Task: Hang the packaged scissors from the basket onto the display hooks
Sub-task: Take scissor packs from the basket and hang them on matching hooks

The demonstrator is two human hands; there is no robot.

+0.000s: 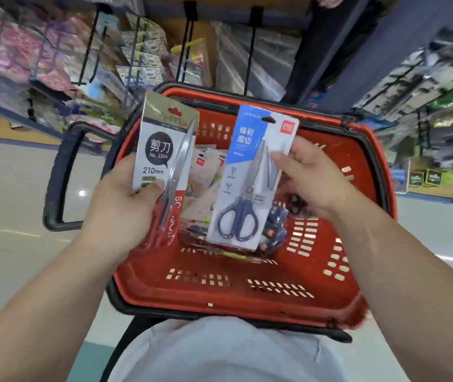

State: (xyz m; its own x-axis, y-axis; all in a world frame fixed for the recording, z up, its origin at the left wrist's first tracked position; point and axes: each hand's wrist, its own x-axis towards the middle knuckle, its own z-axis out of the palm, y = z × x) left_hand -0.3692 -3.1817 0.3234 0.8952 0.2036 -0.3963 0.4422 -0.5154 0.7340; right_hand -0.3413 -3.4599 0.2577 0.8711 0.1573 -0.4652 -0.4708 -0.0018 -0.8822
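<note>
A red plastic basket sits in front of me with several more packaged scissors lying inside. My left hand grips a grey-and-red scissors pack marked 210mm, held upright over the basket's left side. My right hand pinches the right edge of a blue-and-white pack with blue-handled scissors, upright over the basket's middle. Black display hooks jut from the shelf wall beyond the basket.
The basket's black handle hangs out to the left. Hooks at the upper left carry colourful packaged goods. More stocked shelving runs along the right. Pale floor lies on both sides of the basket.
</note>
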